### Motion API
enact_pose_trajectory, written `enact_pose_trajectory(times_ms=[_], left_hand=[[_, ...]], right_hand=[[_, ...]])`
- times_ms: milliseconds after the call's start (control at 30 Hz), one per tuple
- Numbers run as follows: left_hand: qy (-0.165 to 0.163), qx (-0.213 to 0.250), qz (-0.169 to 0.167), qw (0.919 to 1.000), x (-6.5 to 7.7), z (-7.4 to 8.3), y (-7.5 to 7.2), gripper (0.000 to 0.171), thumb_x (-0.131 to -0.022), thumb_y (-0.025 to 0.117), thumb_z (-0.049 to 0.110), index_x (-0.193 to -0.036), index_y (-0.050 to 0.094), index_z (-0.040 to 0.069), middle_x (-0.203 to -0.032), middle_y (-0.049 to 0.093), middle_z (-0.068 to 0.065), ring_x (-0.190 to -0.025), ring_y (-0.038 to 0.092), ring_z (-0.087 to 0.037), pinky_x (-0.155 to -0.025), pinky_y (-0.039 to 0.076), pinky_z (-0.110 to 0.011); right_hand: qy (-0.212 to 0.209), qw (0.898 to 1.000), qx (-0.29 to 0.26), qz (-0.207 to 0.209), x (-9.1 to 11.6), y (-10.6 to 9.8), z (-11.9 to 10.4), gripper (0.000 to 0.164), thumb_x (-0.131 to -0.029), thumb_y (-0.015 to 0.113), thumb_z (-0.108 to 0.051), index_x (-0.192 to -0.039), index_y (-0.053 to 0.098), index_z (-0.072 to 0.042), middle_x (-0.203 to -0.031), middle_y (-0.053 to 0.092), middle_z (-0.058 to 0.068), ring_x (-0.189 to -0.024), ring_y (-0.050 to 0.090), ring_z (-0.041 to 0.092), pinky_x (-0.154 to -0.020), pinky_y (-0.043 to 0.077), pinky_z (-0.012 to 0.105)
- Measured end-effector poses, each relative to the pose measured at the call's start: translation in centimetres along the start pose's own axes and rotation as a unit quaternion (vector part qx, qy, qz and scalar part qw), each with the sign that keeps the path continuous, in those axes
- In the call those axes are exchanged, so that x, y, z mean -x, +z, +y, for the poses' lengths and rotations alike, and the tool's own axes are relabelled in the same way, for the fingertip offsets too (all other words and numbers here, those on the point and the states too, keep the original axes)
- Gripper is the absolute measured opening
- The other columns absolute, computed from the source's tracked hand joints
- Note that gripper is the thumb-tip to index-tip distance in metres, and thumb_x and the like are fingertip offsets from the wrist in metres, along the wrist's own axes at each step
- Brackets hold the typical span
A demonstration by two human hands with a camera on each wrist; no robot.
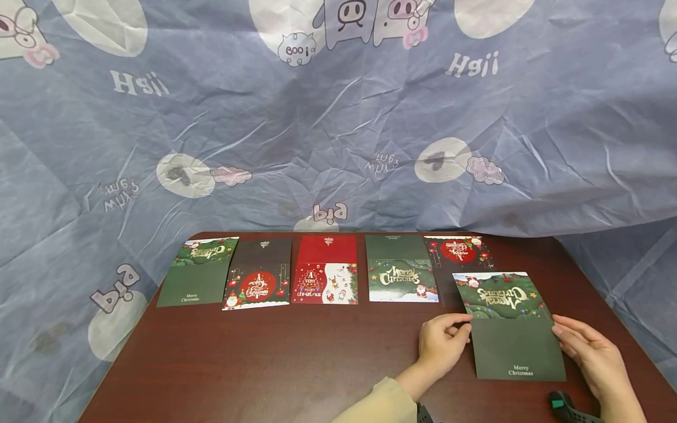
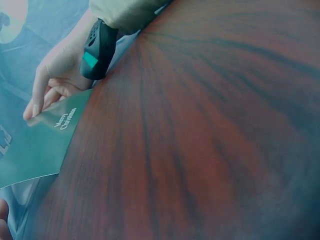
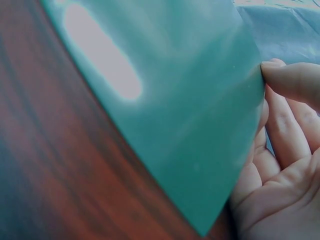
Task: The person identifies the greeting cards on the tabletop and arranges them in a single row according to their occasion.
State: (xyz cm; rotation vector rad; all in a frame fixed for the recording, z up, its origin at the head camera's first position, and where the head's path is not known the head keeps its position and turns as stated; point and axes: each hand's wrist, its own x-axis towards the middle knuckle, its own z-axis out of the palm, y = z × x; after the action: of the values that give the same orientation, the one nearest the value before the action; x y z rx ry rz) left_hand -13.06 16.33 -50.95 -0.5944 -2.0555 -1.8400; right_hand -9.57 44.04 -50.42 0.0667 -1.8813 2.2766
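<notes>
An unfolded green Christmas card point(image 1: 518, 346) is held at the right of the table, with upside-down gold lettering on its far half and small "Merry Christmas" print near its close edge. My left hand point(image 1: 443, 343) pinches its left edge near the fold. At the opposite edge my right hand point(image 1: 595, 355) pinches it, thumb in front and fingers behind in the right wrist view. The card partly covers a dark card point(image 1: 444, 279) with a red circle lying behind it.
Along the back of the brown table point(image 1: 275, 364) lie more unfolded cards: a green one point(image 1: 198, 282), a black one point(image 1: 267, 258), a red one point(image 1: 330, 249) and another green one point(image 1: 388, 249). A blue patterned sheet point(image 1: 296, 129) hangs behind.
</notes>
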Motion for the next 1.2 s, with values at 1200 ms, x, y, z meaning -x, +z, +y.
enact_pose_trajectory(times_ms=[1200], left_hand=[[0.002,-0.042,-0.014,0.9990,-1.9,1.9,1.1,0.016,-0.084,0.067,0.006,-0.095,0.075,0.014,-0.061,0.067,0.004,-0.054,0.055,0.013,-0.041,0.034,-0.005]], right_hand=[[0.011,0.996,-0.091,0.015,-0.9,-1.6,-0.4,0.038,-0.092,0.045,0.013,-0.113,0.069,-0.008,-0.098,0.070,-0.004,-0.083,0.061,0.003,-0.066,0.050,0.017]])
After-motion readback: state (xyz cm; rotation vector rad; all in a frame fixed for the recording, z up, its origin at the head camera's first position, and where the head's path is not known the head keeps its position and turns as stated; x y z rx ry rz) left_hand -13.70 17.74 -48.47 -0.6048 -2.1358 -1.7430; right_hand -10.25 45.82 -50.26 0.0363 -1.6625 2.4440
